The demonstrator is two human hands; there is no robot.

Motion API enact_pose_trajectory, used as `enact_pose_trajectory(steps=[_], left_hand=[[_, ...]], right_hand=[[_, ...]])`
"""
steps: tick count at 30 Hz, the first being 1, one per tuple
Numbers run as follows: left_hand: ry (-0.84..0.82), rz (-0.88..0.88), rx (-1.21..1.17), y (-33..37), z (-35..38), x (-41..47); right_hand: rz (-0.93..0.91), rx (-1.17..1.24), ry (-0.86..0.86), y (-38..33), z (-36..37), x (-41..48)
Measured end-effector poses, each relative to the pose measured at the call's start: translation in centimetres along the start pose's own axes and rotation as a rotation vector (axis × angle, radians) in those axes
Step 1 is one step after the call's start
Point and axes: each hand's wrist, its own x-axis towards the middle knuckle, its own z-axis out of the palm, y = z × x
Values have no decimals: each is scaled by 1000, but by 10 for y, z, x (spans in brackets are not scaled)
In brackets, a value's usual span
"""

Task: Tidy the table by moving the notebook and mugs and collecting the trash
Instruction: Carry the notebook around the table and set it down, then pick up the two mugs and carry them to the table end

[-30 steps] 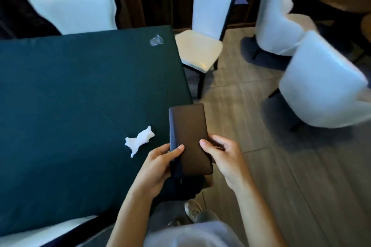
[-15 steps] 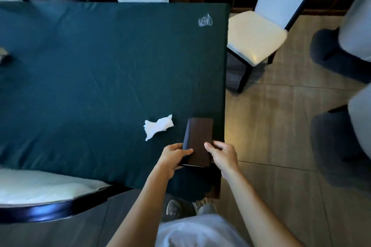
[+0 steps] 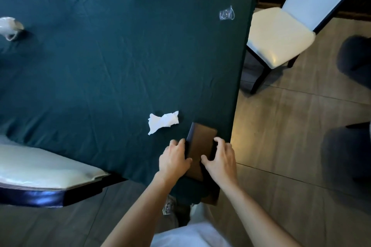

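**A:** Head camera first, since it's the only view. Where's the notebook?

**B:** The brown notebook (image 3: 198, 146) lies at the near right corner of the table (image 3: 100, 66), long side running away from the person, its near end close to the table's front edge. Both hands are on it. The left hand (image 3: 174, 159) is curled against its left edge, thumb over the cover; the right hand (image 3: 220, 158) clasps the right edge, fingers spread and bent over it. So both grip the notebook — whether it rests flat on the cloth or is a touch lifted, I cannot tell.

**A:** And how far along would you put the tidying?

**B:** Early, I'd judge. The notebook looks about placed at that corner. The trash is untouched: a crumpled white tissue (image 3: 163, 121) sits just beyond the notebook, to its left and apart from it, and a clear plastic wrapper (image 3: 226, 14) lies well beyond the notebook near the table's far right edge.

**A:** Mugs?

**B:** One white mug (image 3: 9, 27) shows, far to the left of the notebook at the frame's edge, partly cut off — still to be moved. Any others are out of view.

**A:** Containers? A bin, a tray?

**B:** None visible. What the mug holds is too blurred to make out. Where the trash is meant to go, the picture doesn't say.

**A:** What else is around?

**B:** White-seated chairs (image 3: 277, 36) beside the table, right of the notebook and beyond it.
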Motion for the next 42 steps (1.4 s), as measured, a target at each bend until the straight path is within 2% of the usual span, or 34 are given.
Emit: enact_pose_trajectory(steps=[3,15,21,27,35,42], left_hand=[[-4,191,-8,1,3,-2],[-111,225,72,-15,-29,-7],[54,227,135,-63,-89,-32],[259,238,195,-138,-146,-91],[500,143,145,-269,-193,-193],[664,-92,51,-403,-208,-264]], right_hand=[[-165,-136,-35,-5,0,4],[-190,-345,-105,-39,-18,7],[-66,-447,-125,-77,-29,-4],[-103,-495,-58,-158,-34,-50],[-328,-610,47,-309,-13,-137],[-607,-599,74,-433,33,-201]])
